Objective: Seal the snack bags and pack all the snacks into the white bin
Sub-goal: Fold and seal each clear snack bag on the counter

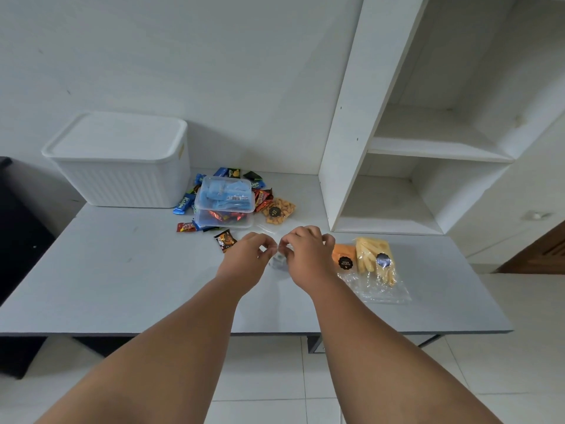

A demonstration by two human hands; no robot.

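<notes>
From the head camera, both hands meet over the middle of the tabletop (122,270). The left hand (244,258) and the right hand (308,255) each have thumb and fingers drawn together, pinching at something small and clear between them; it is likely the mouth of a clear snack bag (279,260) being pressed shut, though the hands hide most of it and I cannot tell how far the seal runs. Holding it from both ends would keep the opening flat while the strip closes.

Just beyond the hands lies a bag of nuts (276,211) with a dark round sticker. Just right of the right hand lie two more clear bags side by side, an orange snack bag (344,255) and a yellow stick bag (374,258), each with a dark sticker, their clear mouths toward the person, probably waiting their turn to be sealed. That makes four bags counting the one in hand.

Beyond the left hand stand two clear tubs (224,203), stacked, the top one holding blue wrappers. Around them is a loose scatter of small wrapped candies (183,205), too many and too overlapped to count; one dark candy packet (225,240) lies apart, just beside the left hand.

Further off to the left sits the one white bin (122,166), its lid on, so nothing can go in yet
</notes>
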